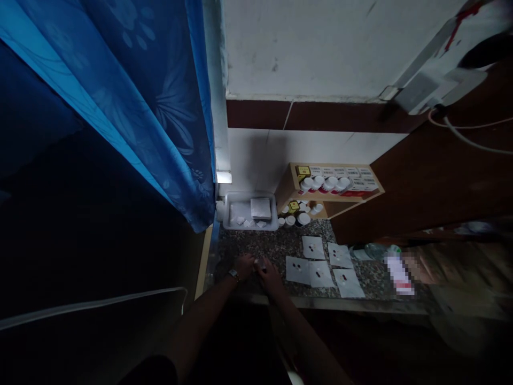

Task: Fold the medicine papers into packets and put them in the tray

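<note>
My left hand (243, 266), with a watch (233, 273) on its wrist, is curled over the speckled counter (246, 247). Close beside it, my right hand (271, 277) has its fingers bent inward. A small whitish thing (257, 262) shows between both sets of fingertips; it may be folded paper, but it is too dim and small to name. To the right lie several white paper squares, among them a left one (297, 276) and a far one (312, 255), each with a few small dark and pale pills on it.
Behind my hands stands a clear plastic tray (226, 209) with a paper stack (260, 207) and small folded white pieces. A wooden shelf (335, 198) holds white bottles and boxes. A blue curtain (168, 133) hangs left. A clear bottle (374, 251) lies at right.
</note>
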A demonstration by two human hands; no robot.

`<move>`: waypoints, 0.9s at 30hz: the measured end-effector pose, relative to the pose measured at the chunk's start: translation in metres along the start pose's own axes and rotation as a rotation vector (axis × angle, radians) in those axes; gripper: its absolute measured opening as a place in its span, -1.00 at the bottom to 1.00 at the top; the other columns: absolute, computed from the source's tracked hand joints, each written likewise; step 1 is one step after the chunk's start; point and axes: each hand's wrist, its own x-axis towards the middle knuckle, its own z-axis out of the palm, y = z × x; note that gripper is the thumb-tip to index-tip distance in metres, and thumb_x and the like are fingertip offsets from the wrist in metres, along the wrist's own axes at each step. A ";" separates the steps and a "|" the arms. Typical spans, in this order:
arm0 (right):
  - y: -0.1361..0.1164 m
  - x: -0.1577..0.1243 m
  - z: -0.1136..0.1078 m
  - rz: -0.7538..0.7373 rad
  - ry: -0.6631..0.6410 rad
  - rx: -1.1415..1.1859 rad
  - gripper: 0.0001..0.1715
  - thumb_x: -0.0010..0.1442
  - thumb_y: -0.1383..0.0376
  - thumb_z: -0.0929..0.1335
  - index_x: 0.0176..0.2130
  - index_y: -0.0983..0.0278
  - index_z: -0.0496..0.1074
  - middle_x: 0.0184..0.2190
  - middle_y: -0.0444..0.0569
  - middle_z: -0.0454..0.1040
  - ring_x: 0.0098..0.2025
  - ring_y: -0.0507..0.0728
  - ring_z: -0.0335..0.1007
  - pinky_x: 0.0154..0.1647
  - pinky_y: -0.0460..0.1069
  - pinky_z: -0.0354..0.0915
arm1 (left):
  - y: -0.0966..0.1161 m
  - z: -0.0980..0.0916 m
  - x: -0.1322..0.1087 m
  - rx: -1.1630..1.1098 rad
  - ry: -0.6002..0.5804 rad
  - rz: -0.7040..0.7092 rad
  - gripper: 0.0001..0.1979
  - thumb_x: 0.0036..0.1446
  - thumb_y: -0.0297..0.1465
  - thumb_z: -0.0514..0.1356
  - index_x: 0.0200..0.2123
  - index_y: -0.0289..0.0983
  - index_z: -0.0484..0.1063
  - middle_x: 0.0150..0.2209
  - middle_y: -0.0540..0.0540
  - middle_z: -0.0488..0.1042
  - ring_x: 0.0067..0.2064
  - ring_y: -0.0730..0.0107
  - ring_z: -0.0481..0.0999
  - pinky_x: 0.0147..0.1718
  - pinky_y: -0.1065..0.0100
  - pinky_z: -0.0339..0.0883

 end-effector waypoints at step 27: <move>-0.012 0.034 -0.028 0.454 0.081 0.243 -0.75 0.14 0.15 0.30 -0.28 0.24 0.45 -0.22 0.03 0.43 -0.16 0.14 0.33 -0.18 -0.03 0.17 | -0.006 0.019 -0.021 0.060 0.048 0.173 -0.67 0.20 -0.46 0.04 0.04 -0.25 0.32 0.00 -0.18 0.31 0.00 0.23 0.26 -0.12 0.26 0.29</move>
